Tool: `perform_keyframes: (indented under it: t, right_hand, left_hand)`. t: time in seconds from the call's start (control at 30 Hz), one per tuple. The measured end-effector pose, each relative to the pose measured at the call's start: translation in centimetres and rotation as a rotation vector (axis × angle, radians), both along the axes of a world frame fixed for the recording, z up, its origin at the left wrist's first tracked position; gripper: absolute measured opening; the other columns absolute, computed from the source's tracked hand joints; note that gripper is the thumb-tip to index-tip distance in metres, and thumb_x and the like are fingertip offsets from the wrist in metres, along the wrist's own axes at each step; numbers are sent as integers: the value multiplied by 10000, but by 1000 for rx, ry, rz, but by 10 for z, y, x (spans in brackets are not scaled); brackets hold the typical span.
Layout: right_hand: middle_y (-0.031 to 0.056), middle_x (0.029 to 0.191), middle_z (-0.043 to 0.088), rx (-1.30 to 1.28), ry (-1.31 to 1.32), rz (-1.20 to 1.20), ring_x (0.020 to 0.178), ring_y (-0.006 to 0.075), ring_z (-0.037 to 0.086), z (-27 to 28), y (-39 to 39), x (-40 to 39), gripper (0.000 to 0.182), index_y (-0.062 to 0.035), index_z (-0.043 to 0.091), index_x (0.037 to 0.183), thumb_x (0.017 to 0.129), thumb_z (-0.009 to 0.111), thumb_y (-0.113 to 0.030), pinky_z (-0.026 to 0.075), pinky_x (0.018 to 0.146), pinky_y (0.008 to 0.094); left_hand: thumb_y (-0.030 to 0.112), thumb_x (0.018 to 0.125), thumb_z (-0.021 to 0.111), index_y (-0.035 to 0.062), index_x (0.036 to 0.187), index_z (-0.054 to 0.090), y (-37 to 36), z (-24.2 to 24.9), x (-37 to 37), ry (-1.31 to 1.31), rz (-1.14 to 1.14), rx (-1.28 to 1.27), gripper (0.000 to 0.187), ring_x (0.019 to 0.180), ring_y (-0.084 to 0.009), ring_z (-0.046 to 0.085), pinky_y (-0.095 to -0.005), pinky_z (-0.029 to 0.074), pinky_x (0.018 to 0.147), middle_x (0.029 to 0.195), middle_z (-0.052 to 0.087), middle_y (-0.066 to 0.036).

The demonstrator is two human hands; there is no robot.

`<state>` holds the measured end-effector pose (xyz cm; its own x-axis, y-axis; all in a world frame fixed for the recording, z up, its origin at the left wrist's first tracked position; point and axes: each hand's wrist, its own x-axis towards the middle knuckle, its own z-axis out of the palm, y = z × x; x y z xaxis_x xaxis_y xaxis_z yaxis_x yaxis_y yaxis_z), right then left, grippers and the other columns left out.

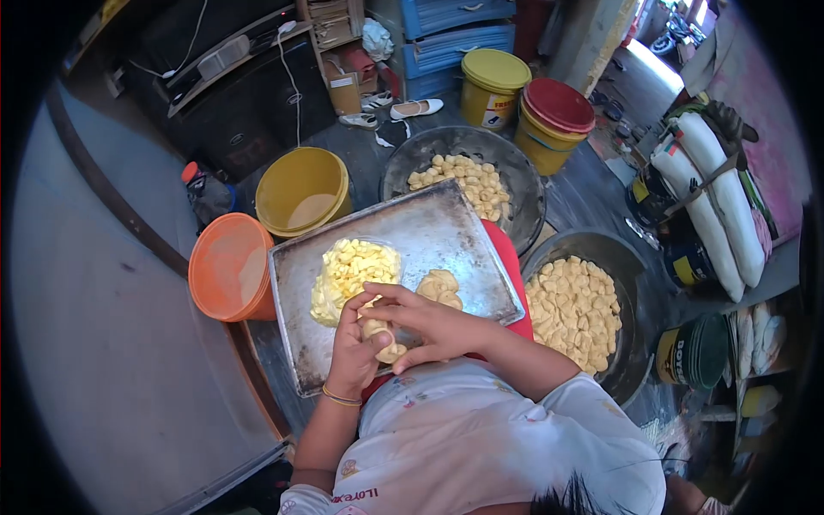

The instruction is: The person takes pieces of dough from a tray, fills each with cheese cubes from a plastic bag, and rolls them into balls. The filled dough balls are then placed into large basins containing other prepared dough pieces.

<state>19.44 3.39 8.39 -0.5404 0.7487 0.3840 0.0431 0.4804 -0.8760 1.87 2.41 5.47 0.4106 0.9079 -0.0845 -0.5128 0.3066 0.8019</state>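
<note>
Close to my body, over the near edge of a worn metal baking tray (438, 210), my left hand (354, 339) is closed around a piece of dough (390, 350). My right hand (429, 322) reaches across from the right, its fingers curved over the same dough and meeting the left fingertips. Part of the dough is hidden by the fingers. Just beyond my hands on the tray lies a clear bag of yellow chunks (352, 270), perhaps cheese or butter. To its right rests a small cluster of dough pieces (439, 287).
A dark basin (631, 343) full of dough pieces stands to the right, and another basin (524, 189) with dough pieces sits beyond the tray. An orange bucket (227, 283) and a yellow bucket (343, 202) flank the tray's left side. Lidded buckets (495, 77) stand farther back.
</note>
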Motion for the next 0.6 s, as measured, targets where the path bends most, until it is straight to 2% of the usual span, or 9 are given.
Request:
perform_keyframes:
  t: [0.07,0.17,0.2,0.27,0.33,0.43,0.47,0.53,0.6]
  right_hand:
    - [156,1256,449,23,7,-55,1127,294,491,-11,-1,3,395,-58,542,1014,715,754,-208,409,921,379]
    - [96,962,598,185,-10,-134,880,220,608,-18,3,8,264,-46,567,953,756,714,-143,473,730,319]
    - [96,962,598,183,-7,-132,880,220,608,-16,1,11,264,-46,567,953,756,714,-143,473,730,319]
    - [86,953,585,-155,-8,-293,866,218,601,-15,-4,19,244,-47,557,963,783,697,-135,471,705,296]
    - [84,955,567,22,435,-676,876,225,587,-25,5,22,285,-33,549,1032,803,685,-136,472,680,280]
    - [140,1115,540,274,179,-931,1021,278,556,-3,25,63,386,-49,532,1139,796,689,-128,479,787,327]
    - [170,1197,495,306,38,-1015,1097,305,515,8,28,67,420,-64,526,1173,791,689,-121,453,859,357]
    - [200,1279,450,337,-105,-1090,1173,331,473,10,28,72,456,-79,520,1208,786,689,-114,427,930,387]
    - [225,1373,359,281,-259,-913,1257,358,398,-6,30,75,486,-103,514,1232,780,690,-118,342,1024,420]
  left_hand:
    - [190,787,728,38,1172,475,0,-10,-1,-27,5,5,485,861,-147,603,-280,515,773,1018,603,-89]
    - [402,822,641,14,1149,480,0,-30,-7,-32,-36,5,533,721,-169,620,-275,532,623,962,603,-112]
    - [402,822,641,14,1149,480,-2,-27,-5,-29,-34,3,533,721,-169,620,-275,532,623,962,603,-112]
    - [397,876,571,-1,1153,480,-3,-20,2,3,-24,9,494,741,-166,617,-298,528,620,983,602,-132]
    - [331,932,510,-6,1170,490,0,-20,3,23,-46,49,413,781,-166,611,-293,519,671,1021,604,-129]
    - [189,906,547,2,1157,557,0,-26,4,536,-313,189,313,874,-176,596,-249,481,741,1096,596,-111]
    - [189,906,547,2,1157,557,-1,-25,8,535,-311,187,313,874,-176,596,-249,481,741,1096,596,-111]
    - [179,862,603,16,1145,576,-2,-24,20,805,-389,748,328,937,-222,581,-297,474,780,1116,587,-126]
    - [169,818,636,24,1153,573,-5,-29,30,851,-381,931,370,1009,-281,546,-351,444,856,1143,571,-140]
